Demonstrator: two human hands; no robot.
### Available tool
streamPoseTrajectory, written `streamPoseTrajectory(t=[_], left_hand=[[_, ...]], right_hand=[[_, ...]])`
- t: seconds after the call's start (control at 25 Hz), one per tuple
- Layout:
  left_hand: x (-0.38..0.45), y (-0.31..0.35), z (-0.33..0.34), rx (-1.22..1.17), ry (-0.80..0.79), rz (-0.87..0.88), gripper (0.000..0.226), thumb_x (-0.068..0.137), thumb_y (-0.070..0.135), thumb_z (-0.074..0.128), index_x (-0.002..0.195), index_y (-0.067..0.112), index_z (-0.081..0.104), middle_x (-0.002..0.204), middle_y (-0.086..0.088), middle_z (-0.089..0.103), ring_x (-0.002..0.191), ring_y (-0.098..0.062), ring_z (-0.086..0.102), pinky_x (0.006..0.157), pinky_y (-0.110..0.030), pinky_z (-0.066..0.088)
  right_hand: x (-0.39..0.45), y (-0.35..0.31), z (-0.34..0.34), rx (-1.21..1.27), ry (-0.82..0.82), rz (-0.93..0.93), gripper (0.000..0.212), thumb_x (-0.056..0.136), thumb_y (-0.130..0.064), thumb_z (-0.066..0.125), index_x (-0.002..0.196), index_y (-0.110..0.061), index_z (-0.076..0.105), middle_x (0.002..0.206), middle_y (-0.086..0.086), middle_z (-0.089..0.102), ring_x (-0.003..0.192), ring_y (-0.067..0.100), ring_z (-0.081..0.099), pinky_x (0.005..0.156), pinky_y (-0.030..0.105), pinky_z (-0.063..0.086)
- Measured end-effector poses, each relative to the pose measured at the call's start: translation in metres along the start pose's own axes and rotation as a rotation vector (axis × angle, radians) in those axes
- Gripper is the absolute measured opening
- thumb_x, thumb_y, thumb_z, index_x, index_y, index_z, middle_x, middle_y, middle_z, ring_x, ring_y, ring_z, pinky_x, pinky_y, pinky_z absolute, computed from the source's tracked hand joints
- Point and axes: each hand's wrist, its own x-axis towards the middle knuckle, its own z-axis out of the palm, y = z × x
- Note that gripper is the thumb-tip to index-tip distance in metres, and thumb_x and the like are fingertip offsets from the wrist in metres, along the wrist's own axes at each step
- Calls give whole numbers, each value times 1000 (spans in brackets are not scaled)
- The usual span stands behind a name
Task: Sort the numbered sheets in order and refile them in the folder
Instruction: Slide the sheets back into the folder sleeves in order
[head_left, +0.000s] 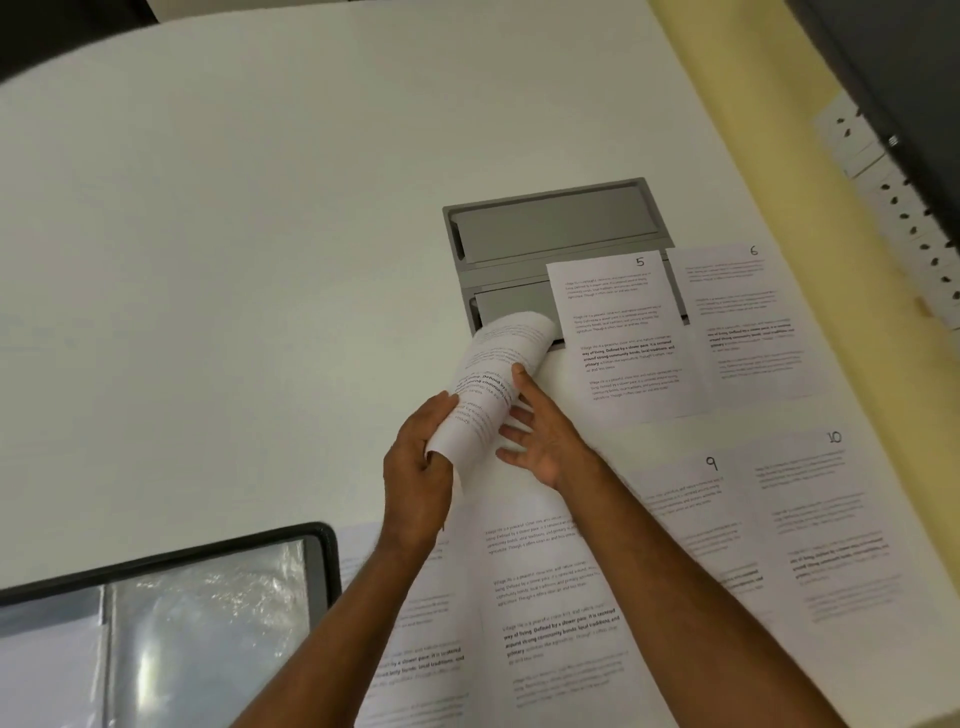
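Printed white sheets lie spread over the right half of the white table. Sheet 5 (618, 332) and sheet 6 (748, 317) sit side by side at the back; sheet 9 (691, 519) and sheet 10 (831, 530) lie nearer. A curled sheet (493, 379) is lifted off the table; its number is hidden. My left hand (418, 467) grips its lower edge. My right hand (540, 436) touches the curl from the right with spread fingers. Another sheet (535, 587) lies under my forearms. The black folder (171, 623) with clear plastic sleeves lies open at the lower left.
A grey recessed cable box (550, 228) is set into the table behind the sheets, partly covered by sheet 5. A cream wall with power sockets (904, 218) runs along the right. The table's left half (182, 286) is bare white surface.
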Motion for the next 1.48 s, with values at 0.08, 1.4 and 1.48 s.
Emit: streamPoseTrajectory(t=[0.08, 1.4, 1.48], left_hand=[[-14, 22, -10, -141, 46, -92, 45, 97, 4, 51, 137, 23, 64, 140, 4, 62, 131, -11, 56, 110, -43, 50], [-147, 42, -418, -561, -108, -135, 30, 101, 19, 57, 128, 6, 64, 120, -19, 73, 110, -36, 71, 89, -43, 60], [-145, 36, -426, -572, -122, -128, 30, 102, 18, 57, 129, 8, 64, 120, -17, 73, 108, -34, 71, 88, -42, 61]], right_hand=[[-16, 14, 11, 132, -67, 36, 89, 78, -73, 69, 146, -20, 50, 140, 9, 61, 130, 33, 56, 113, 61, 40], [-311, 122, 266, -467, -228, -743, 29, 92, -15, 73, 121, -13, 68, 110, 4, 78, 98, 22, 76, 77, 29, 62], [-306, 135, 272, -539, -153, -759, 24, 91, -20, 76, 115, -16, 73, 109, 3, 79, 98, 20, 76, 81, 30, 62]])
